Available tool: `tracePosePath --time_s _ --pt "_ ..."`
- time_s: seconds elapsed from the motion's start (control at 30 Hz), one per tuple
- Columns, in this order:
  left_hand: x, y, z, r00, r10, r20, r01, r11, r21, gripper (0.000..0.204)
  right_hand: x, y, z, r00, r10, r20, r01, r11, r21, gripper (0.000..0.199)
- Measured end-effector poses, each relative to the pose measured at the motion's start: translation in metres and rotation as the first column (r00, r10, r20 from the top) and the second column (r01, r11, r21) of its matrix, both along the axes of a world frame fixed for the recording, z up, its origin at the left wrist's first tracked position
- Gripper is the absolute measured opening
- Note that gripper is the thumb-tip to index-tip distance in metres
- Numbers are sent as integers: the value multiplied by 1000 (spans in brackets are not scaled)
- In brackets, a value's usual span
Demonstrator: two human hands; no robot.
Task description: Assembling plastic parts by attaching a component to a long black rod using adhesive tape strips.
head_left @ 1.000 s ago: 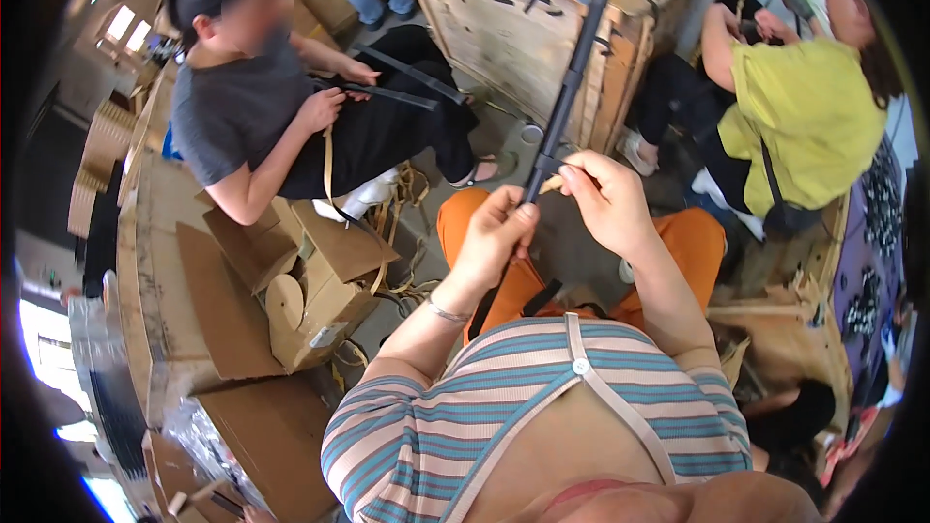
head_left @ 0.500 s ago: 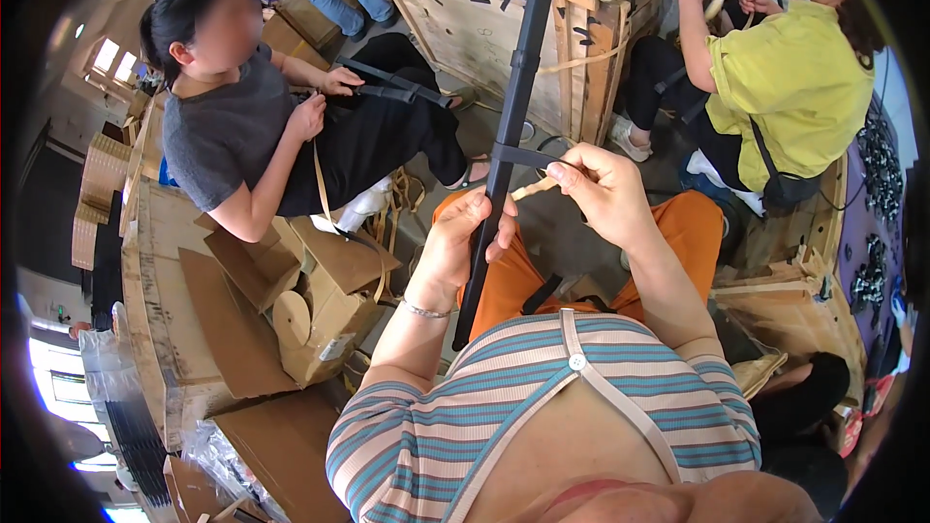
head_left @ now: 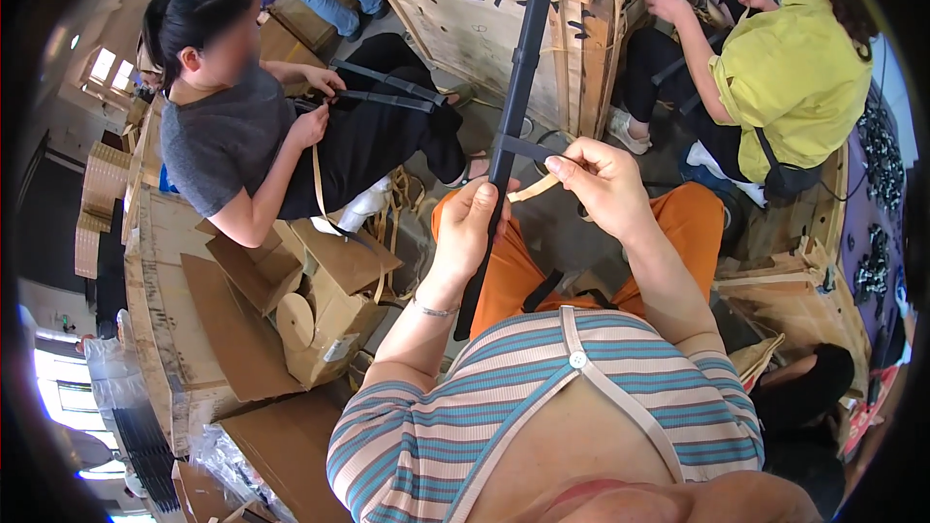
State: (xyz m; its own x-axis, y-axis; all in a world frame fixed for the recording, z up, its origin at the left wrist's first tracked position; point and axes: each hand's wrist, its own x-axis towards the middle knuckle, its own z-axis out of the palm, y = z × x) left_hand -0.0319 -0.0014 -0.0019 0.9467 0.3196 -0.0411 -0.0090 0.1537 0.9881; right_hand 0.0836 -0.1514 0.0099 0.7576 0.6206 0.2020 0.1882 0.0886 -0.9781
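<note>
My left hand point(head_left: 463, 232) is closed around the middle of a long, slim black bar point(head_left: 523, 63), its thumb lying along the near side. The bar stands tilted, its far end toward the wooden crate and its lower end near my lap. From the bar a flat black strip point(head_left: 531, 148) runs across to my right hand point(head_left: 608, 190). That hand pinches the strip's end between thumb and fingers. Below it a narrow tan strip point(head_left: 533, 189) hangs out from the same pinch toward the bar. What lies inside the right fingers is partly hidden.
A large wooden crate point(head_left: 465, 29) stands ahead. One person point(head_left: 223, 116) sits at left with black bars on the lap; another in yellow point(head_left: 785, 87) sits at right. An opened cardboard box point(head_left: 334, 329) lies at left. Black parts lie on a purple surface point(head_left: 857, 271).
My left hand has shifted its grip, with the thumb now along the bar. The tan strip has swung slightly lower. At right, the person in yellow has moved one hand leftward and down.
</note>
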Motion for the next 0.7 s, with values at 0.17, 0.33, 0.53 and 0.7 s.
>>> tracePosePath --time_s 0.17,0.33,0.53,0.7 --pt "2 0 -4 995 92 24 -94 992 84 24 1 -2 -2 1000 5 -7 -5 1000 -12 21" --pt "-2 2 5 999 -31 9 30 998 51 21 1 -3 2 1000 2 -2 -2 1000 -31 22" --pt "3 4 12 991 -123 56 130 983 -128 25 -1 -6 10 999 31 8 -32 999 45 21" --pt "16 6 0 999 -42 33 45 996 -76 31 -5 -15 11 1000 -10 -23 9 1000 -22 21"
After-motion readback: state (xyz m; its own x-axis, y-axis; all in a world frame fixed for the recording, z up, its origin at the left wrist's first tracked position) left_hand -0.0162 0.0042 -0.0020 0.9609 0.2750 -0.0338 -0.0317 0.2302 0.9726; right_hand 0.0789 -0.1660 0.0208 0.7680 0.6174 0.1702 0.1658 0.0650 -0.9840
